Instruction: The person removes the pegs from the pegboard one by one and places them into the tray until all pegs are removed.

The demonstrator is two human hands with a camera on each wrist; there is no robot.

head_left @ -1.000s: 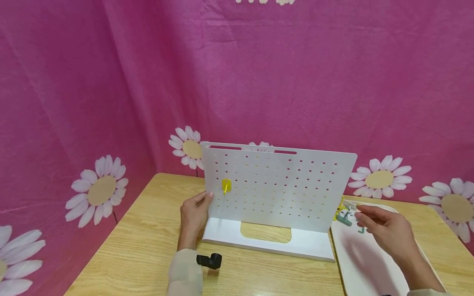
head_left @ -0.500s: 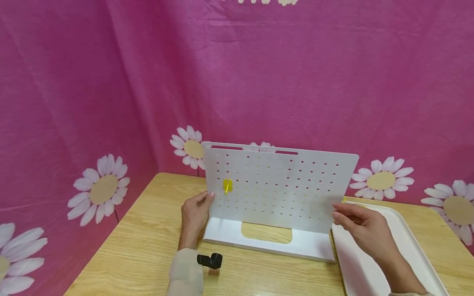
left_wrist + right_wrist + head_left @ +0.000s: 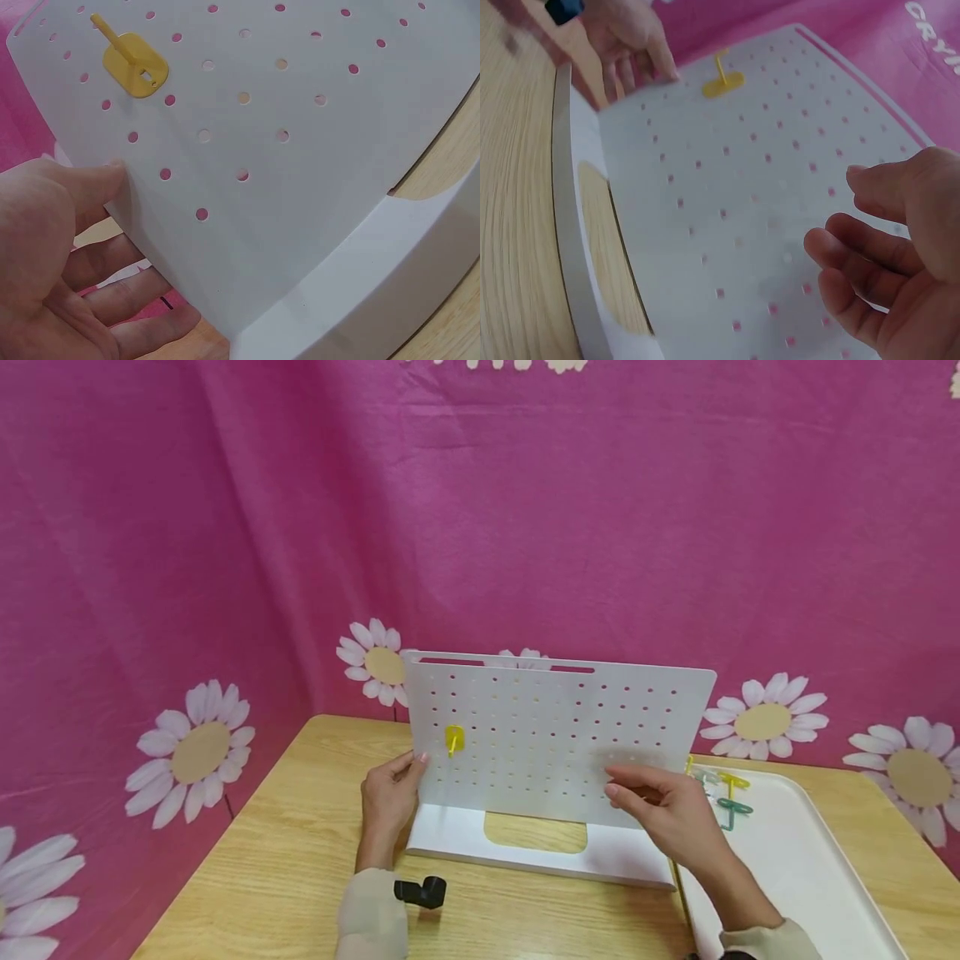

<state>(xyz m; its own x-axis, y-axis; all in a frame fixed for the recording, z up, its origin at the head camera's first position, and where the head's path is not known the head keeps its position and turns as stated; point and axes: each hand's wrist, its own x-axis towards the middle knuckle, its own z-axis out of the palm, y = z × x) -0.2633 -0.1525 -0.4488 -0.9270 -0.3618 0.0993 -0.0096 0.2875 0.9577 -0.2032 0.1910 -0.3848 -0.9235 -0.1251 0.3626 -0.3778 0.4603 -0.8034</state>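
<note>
A white pegboard [image 3: 525, 752] stands upright on its base, with a yellow hook [image 3: 454, 738] fixed near its left side. My left hand [image 3: 390, 797] grips the board's left edge; in the left wrist view the thumb lies on the front and the other fingers reach behind. My right hand [image 3: 667, 810] hovers before the right half of the board, its fingers loosely bent. In the right wrist view, a gap shows between thumb and fingertips, with nothing held there. A green hook [image 3: 735, 807] and a yellow hook [image 3: 732, 781] lie on the white tray [image 3: 795, 860] at the right.
Beneath everything is a wooden table [image 3: 262, 860]. A pink curtain [image 3: 525, 510] with daisies hangs close behind the board. The board's base [image 3: 630, 856] has a cut-out at its middle, and the tray sits right beside its right end. More small hooks are partly hidden behind the board's right edge.
My right hand has moved left from over the tray to in front of the pegboard, uncovering the hooks on the tray. The left hand has kept its hold on the board's edge.
</note>
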